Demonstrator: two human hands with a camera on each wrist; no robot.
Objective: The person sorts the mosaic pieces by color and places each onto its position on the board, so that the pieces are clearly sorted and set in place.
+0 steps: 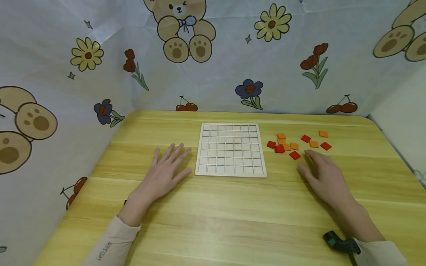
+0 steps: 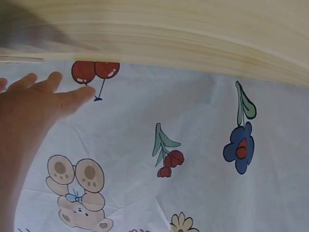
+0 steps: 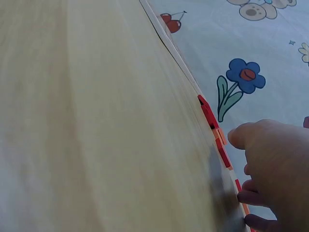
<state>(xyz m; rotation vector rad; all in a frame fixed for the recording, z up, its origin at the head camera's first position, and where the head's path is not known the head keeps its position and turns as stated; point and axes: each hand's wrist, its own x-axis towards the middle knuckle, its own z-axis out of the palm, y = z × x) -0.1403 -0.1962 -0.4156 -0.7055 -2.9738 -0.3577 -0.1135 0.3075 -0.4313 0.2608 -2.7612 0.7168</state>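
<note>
A pale wooden grid board [image 1: 231, 151] with rows of square cells lies toward the back of the table, and its cells hold no tiles. My left hand [image 1: 163, 173] is just left of it, fingers spread and straight, holding nothing. To the board's right, red tiles [image 1: 294, 155] and orange tiles [image 1: 314, 144] are scattered, a few of them overlapping. Close in front of these tiles is my right hand [image 1: 326, 181], its thumb and forefinger apart and nothing between them. The right wrist view shows red tiles [image 3: 208, 113] edge-on beyond the thumb.
The wooden table [image 1: 213, 221] carries the board and tiles. A white cloth [image 1: 219, 74] printed with bears and flowers hangs along the back and left. A black wrist device [image 1: 341, 244] is strapped at my right cuff.
</note>
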